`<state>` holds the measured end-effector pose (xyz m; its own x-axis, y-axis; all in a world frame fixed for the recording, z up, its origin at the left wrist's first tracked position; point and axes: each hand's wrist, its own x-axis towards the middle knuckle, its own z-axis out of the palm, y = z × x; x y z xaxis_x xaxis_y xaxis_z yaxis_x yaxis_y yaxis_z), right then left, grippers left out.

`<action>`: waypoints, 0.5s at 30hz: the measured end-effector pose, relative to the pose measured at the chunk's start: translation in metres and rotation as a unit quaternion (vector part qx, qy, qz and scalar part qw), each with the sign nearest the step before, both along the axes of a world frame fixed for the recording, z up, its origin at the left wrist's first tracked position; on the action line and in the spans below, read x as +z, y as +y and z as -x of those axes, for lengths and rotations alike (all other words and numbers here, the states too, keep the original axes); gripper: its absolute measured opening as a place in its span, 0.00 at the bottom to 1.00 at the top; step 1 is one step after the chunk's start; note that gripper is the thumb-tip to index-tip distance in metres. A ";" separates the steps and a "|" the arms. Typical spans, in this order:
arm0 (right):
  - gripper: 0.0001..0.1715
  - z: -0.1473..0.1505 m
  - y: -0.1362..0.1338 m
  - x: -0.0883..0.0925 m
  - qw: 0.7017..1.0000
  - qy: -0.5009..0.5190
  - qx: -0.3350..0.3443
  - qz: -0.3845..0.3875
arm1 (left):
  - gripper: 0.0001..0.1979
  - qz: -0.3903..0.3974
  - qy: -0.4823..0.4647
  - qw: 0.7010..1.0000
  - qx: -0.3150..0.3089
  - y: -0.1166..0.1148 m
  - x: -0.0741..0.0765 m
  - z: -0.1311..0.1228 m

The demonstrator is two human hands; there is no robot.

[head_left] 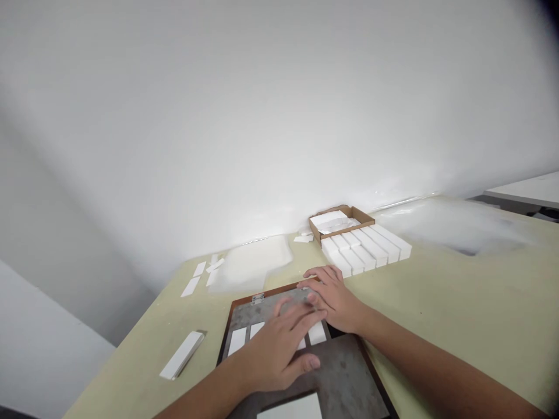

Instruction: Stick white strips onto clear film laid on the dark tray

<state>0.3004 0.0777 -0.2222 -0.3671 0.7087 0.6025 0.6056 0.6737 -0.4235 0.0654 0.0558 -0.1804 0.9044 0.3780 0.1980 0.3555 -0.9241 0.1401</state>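
A grey metal frame with brown edges lies at the front of the table, and a small hinge shows at its far edge. White rectangular pieces sit side by side in its openings, partly hidden by my hands. My left hand is over the middle of the frame, fingers stretched out and nothing visible in them. Just beyond it, my right hand reaches to the frame's far right edge with its fingers apart. A larger white piece shows near the bottom of the view.
Several stacks of white strips stand behind the frame, against an open cardboard box holding white pieces. A short white stack lies at left. Loose white strips and clear plastic sheets lie farther back by the wall.
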 end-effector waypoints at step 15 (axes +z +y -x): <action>0.15 0.009 -0.031 0.031 0.995 -0.041 0.063 0.066 | 0.12 -0.046 -0.065 0.995 0.064 -0.092 -0.022 0.075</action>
<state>0.2912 0.0470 -0.1910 -0.5020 0.7246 0.4722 0.5565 0.6885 -0.4651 -0.0095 -0.0365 -0.2022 0.8143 0.4634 0.3496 0.4553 -0.8835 0.1105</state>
